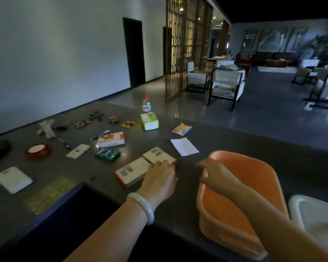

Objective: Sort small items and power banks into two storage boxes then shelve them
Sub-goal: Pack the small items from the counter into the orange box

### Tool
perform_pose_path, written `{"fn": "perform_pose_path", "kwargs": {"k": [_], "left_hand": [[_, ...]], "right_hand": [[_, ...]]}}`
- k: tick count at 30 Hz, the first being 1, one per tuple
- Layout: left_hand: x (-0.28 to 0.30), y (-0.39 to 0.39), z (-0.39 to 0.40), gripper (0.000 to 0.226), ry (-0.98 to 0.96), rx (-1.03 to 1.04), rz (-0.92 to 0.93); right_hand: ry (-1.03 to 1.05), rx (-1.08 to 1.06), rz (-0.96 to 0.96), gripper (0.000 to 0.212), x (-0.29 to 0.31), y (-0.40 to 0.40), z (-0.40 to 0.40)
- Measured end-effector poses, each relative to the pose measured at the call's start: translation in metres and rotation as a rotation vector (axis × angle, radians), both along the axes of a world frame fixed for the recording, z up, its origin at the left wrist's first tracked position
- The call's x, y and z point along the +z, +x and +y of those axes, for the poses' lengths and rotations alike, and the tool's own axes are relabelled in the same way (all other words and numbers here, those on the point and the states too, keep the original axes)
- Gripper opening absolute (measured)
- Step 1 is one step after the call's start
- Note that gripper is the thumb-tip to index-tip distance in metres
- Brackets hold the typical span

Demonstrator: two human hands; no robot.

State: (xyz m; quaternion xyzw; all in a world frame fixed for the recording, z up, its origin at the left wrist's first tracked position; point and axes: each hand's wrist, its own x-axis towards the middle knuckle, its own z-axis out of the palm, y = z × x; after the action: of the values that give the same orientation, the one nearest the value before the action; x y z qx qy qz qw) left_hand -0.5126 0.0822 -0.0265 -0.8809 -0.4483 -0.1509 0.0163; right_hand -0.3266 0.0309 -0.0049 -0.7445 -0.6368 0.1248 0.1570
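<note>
Dim indoor scene; soft light falls on the pale wall (55, 53). Wide-angle bending and dark corners. Far room slightly blurred.

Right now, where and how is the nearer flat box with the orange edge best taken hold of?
By its long edges, from above. The nearer flat box lies flat on the countertop, and its far end abuts the second box, so a thumb-and-fingers pinch across its width probably suits best. The left hand already rests over it.
</note>
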Motion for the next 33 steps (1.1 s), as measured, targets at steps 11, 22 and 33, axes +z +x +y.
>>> {"fn": "perform_pose_path", "kwargs": {"k": [11, 22, 33], "left_hand": [[-0.03, -0.115, 0.076, 0.047, -0.167, 0.123, 0.241], [-0.075, -0.093, 0.147, 0.062, -0.293, 0.225, 0.196], [-0.097, -0.08, 0.174, 0.089, -0.459, 0.282, 0.186]], "right_hand": [[-0.253, 0.144, 0.035, 0.052, -0.035, -0.088, 0.106], [-0.287, 0.137, 0.081, 0.066, -0.079, -0.071, 0.202], [-0.296, 0.091, 0.008, 0.089, -0.11, -0.057, 0.245]]}}
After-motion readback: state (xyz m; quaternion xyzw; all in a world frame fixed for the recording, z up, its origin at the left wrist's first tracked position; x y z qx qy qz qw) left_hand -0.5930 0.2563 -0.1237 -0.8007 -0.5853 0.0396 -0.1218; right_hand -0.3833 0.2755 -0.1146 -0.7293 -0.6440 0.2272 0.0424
